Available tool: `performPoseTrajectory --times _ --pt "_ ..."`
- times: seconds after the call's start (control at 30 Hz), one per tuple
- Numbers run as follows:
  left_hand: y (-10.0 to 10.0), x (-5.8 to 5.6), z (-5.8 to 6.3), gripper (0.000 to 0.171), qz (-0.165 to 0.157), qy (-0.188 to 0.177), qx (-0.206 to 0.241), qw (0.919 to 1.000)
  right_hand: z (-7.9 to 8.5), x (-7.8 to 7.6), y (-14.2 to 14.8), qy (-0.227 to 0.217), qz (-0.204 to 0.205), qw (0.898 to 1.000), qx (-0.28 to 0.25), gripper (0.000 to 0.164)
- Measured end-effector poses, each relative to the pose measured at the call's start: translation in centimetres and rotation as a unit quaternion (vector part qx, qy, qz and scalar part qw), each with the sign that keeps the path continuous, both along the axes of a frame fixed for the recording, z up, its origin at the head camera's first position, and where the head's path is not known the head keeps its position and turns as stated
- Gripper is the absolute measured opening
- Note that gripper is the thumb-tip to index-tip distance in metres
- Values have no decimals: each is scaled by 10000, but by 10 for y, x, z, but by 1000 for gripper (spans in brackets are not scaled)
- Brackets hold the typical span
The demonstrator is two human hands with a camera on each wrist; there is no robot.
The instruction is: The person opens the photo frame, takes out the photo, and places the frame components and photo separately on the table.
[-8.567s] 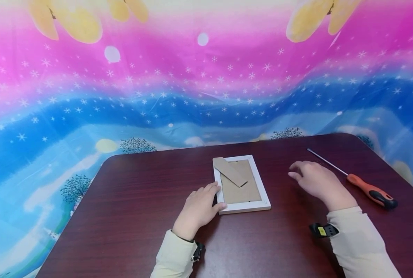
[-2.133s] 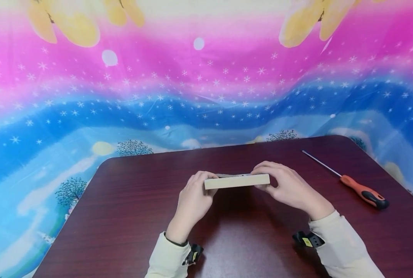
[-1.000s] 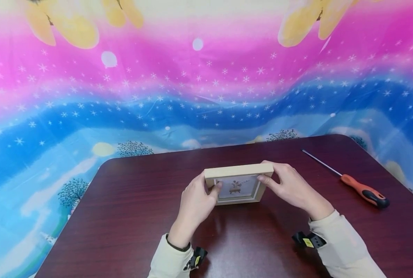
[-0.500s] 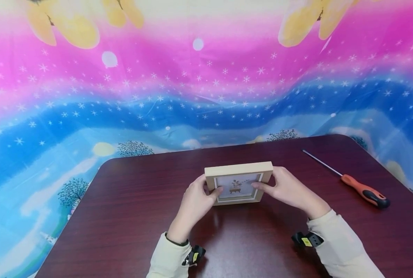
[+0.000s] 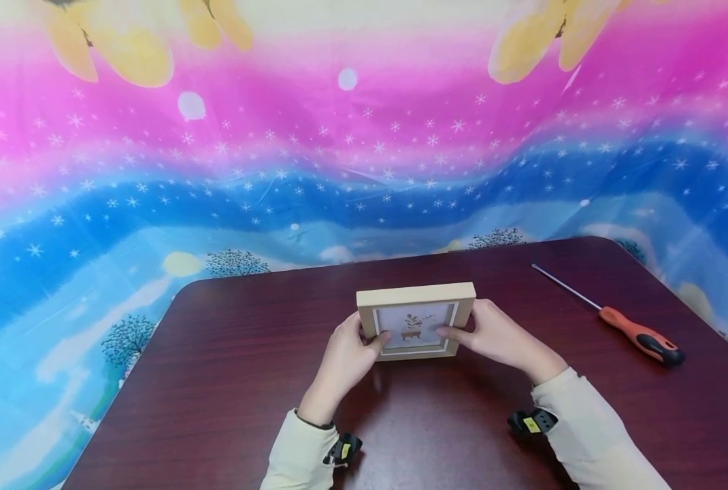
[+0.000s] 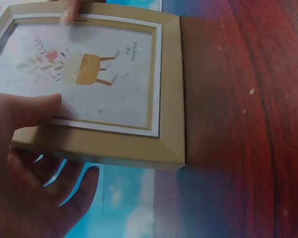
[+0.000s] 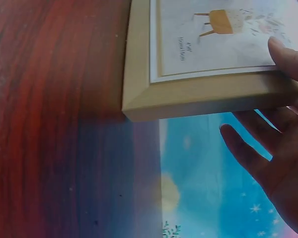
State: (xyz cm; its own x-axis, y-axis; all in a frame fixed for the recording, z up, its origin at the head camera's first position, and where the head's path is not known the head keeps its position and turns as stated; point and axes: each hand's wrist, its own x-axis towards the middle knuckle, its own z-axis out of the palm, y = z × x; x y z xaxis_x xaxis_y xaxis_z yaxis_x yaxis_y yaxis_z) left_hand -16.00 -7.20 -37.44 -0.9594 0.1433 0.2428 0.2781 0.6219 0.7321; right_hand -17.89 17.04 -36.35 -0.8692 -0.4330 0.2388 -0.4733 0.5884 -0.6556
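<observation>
A light wooden picture frame (image 5: pixel 416 295) stands on its edge on the table, its front turned towards me. Inside a white inner border, its print shows a potted plant on a legged stand with small size lettering. My left hand (image 5: pixel 342 354) holds the frame's left side, thumb over the front. Opposite it, my right hand (image 5: pixel 501 333) grips the right side, its thumb also on the front. In the left wrist view the fingers (image 6: pixel 74 191) of the left hand reach behind the frame (image 6: pixel 170 89). The back of the frame is hidden.
A screwdriver (image 5: pixel 639 333) with an orange and black handle lies on the right of the dark reddish-brown table (image 5: pixel 217 381), its shaft pointing away to the left. Behind the table's far edge hangs a colourful snowflake-printed cloth (image 5: pixel 315 136).
Earlier the frame lay face down, its cardboard back and stand showing. Both hands have since lifted it and stood it front towards me. Lately the right hand has slid slightly lower.
</observation>
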Motion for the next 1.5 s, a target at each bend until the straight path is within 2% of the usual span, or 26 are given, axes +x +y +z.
performPoseTrajectory --times 0.2,0.47,0.6,0.73,0.87,1.03,1.17,1.3,1.4,1.5 --pt "3 -2 -2 39 259 16 -49 9997 -2 -2 -5 -92 -211 9997 -17 46" --pt "15 -10 -2 45 330 -258 226 9989 -6 -12 -11 14 -729 9971 -204 50" --pt "26 -23 3 43 345 -378 75 9987 -6 -21 -6 -28 -1004 9945 -308 53" --pt "39 -37 11 61 362 -661 -227 9969 -2 -29 3 -149 -1232 9917 -347 59" --pt "51 -50 16 75 410 -1016 -468 9929 3 -38 12 -512 -1321 9893 -341 62" --pt "67 -61 16 76 299 -1178 -791 9894 5 -53 30 -1197 -1362 9829 -326 62" --pt "83 -71 20 74 261 -1256 -905 9876 8 -66 47 -1897 -1124 9743 -467 56" --pt "94 -80 22 72 210 -1633 -659 9842 12 -77 61 -2375 -813 9676 -277 51" --pt "98 -82 20 56 38 -2019 -256 9791 12 -82 67 -2685 -652 9610 77 49" --pt "103 -80 15 35 -147 -2394 95 9708 10 -86 70 -3110 -631 9473 445 48"
